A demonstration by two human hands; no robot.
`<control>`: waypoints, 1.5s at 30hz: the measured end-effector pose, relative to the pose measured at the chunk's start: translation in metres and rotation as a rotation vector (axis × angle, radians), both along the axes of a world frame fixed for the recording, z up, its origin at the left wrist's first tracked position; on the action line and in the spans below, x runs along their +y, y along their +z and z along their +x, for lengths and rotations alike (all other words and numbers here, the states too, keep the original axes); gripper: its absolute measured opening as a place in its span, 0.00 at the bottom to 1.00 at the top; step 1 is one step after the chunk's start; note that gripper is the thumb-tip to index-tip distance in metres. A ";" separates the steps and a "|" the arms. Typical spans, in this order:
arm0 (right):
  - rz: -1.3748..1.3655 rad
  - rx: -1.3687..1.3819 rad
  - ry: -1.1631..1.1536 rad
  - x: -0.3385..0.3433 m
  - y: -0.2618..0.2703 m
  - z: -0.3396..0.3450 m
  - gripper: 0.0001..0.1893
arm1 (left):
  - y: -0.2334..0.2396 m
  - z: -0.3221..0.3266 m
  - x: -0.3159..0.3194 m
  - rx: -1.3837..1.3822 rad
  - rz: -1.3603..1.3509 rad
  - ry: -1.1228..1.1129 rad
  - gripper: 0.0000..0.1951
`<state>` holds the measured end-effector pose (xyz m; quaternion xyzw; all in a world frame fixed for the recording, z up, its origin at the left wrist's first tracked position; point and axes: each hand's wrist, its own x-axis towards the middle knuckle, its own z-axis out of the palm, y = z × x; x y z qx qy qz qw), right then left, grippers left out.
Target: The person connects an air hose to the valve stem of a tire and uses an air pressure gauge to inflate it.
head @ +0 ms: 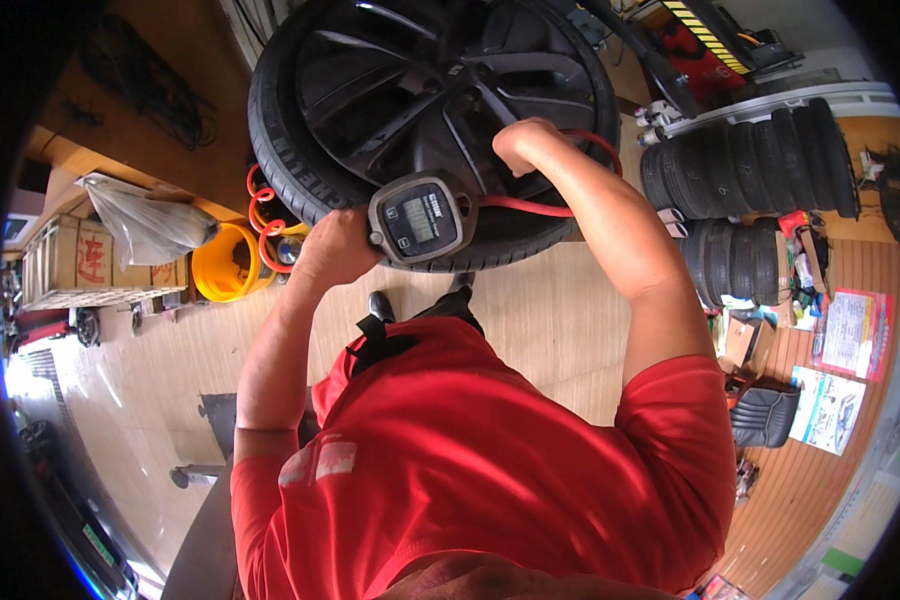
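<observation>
A Michelin tyre [277,150] on a black multi-spoke wheel [390,97] lies face up in front of me. My left hand [341,247] grips a digital tyre inflator gauge [422,219] at the wheel's near edge; its small screen faces up. From the gauge a red hose [529,204] runs right, passes under my right forearm and curves up over the tyre. Above the wheel's near right spokes is my right hand [525,146], its fingers curled down. The fingertips are hidden, so what they hold or touch cannot be told.
Left of the tyre hang an orange coiled air hose [264,225] and a yellow bucket [225,262], beside a wooden crate [90,255] and a plastic bag [146,217]. Rows of tyres [750,169] stand on the right, with a black chair [765,416] lower down.
</observation>
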<state>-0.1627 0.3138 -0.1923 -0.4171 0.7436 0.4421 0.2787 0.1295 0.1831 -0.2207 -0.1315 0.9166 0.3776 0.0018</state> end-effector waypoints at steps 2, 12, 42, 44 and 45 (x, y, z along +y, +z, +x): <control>0.002 -0.014 -0.007 -0.001 0.001 0.001 0.16 | -0.001 0.000 -0.001 -0.024 0.000 -0.004 0.19; 0.013 0.000 -0.012 0.000 -0.007 -0.004 0.16 | -0.001 0.000 0.000 -0.006 0.009 -0.007 0.16; -0.012 -0.018 0.014 0.000 0.003 0.001 0.15 | -0.003 0.001 0.000 0.008 0.008 -0.003 0.16; -0.019 -0.017 0.019 0.001 0.001 0.000 0.16 | -0.002 0.001 0.001 0.020 0.008 -0.001 0.16; -0.024 -0.016 0.022 0.001 0.001 0.000 0.16 | -0.001 0.001 0.001 0.024 0.008 0.001 0.17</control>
